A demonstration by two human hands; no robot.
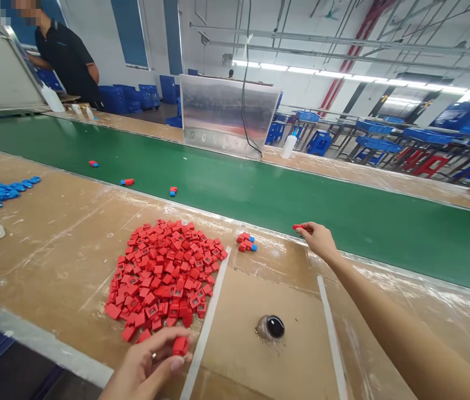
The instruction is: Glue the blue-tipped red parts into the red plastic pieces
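Left hand (pixel 148 368), red pile (pixel 164 272), belt (pixel 301 200) beyond

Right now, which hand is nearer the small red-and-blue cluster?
Right. The right hand is beside the small cluster at the belt edge; the left hand is farther off, at the near end of the red pile.

The conveyor belt (pixel 260 189) runs behind my pile of parts (pixel 164 272). Before the pile, my left hand (pixel 147 369) holds a part (pixel 180 345). Right of it, my right hand (pixel 318 239) holds a second part (pixel 299 226).
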